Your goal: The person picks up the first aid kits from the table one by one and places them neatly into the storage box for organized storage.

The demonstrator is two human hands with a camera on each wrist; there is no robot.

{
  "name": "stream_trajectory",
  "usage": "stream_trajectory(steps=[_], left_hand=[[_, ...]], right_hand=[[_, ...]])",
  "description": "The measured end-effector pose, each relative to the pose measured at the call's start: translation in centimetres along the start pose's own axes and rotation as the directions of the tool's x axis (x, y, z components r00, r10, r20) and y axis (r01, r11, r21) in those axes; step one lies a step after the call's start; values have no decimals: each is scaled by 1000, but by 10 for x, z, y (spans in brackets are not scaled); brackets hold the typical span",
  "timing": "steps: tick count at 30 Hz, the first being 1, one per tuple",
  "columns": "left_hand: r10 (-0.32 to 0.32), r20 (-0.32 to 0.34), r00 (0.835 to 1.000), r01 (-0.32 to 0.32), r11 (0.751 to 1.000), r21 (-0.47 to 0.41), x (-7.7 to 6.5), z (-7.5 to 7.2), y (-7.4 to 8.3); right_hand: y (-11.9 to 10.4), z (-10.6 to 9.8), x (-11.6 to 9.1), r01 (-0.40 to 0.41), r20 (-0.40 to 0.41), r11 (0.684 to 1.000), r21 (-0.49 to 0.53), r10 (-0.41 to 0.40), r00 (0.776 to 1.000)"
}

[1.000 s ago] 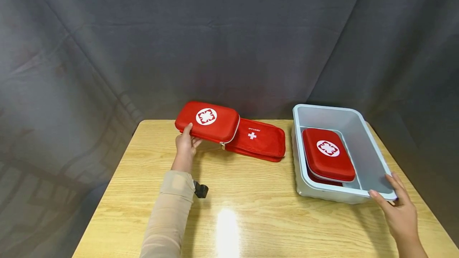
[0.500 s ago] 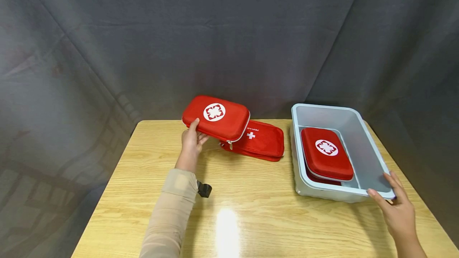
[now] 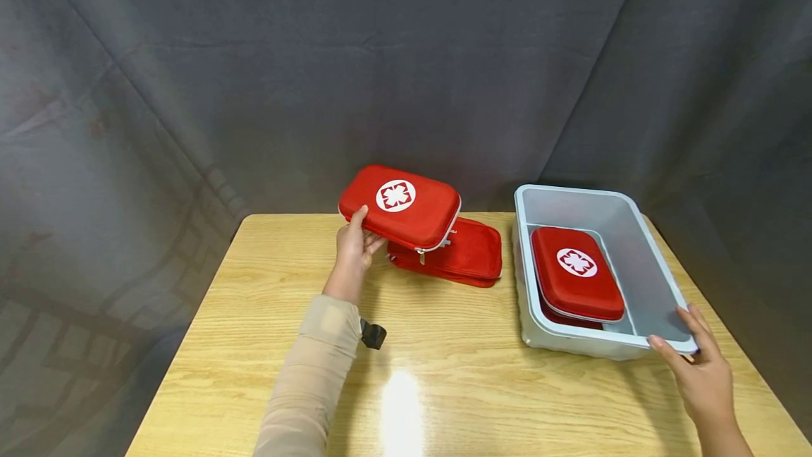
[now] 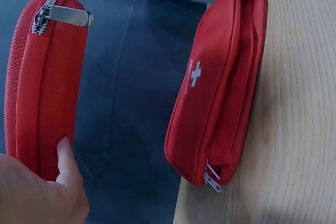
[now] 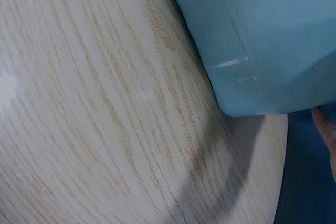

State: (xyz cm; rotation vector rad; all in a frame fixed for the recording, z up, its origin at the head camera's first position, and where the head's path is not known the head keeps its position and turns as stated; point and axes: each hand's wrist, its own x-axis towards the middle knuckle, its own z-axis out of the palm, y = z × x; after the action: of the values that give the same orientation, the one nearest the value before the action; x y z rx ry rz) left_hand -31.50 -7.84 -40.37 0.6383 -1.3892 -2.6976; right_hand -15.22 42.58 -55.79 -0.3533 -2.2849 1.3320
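Red case (image 3: 428, 210), pinched by left fingers (image 3: 358, 220), hangs clear of the pouch (image 3: 478, 252); right fingers (image 3: 700, 331) grip the bin (image 3: 634, 266), presumably steadying it.

Held case (image 3: 415, 216) red (red-and-white emblem (image 3: 396, 195)); bin (image 3: 641, 252) grey-blue; table (image 3: 469, 365) wood-grained

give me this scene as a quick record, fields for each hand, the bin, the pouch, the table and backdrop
left hand: holds a red case with a round white emblem, above the table
right hand: grips the near right corner of the bin's rim
bin: pale gray-blue, on the table
bin contents: second red case, emblem up, over another red item, mostly hidden
pouch: red, white cross, lying on the table, apart from the held case
table: light wood
backdrop: dark gray cloth
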Motion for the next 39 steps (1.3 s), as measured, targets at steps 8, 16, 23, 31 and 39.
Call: stream_trajectory(steps=[8,16,23,31,39], left_hand=[[-25,21,999,24,999,22,-4,10,-2],[-43,65,997,42,999,24,-11,18,-5],[-54,93,994,50,998,39,-13,26,-8],[-63,122,991,53,995,86,-17,36,-10],[-67,165,984,50,993,110,-21,45,-14]], right_hand=[[1,-3,0,-6,15,999,47,6,1000],[2,-4,-1,6,9,997,77,-6,1000],[4,-4,1,8,-6,999,32,-8,1000],[3,-2,1,6,-2,999,32,-5,1000],[4,-2,3,6,-4,1000,14,-6,1000]])
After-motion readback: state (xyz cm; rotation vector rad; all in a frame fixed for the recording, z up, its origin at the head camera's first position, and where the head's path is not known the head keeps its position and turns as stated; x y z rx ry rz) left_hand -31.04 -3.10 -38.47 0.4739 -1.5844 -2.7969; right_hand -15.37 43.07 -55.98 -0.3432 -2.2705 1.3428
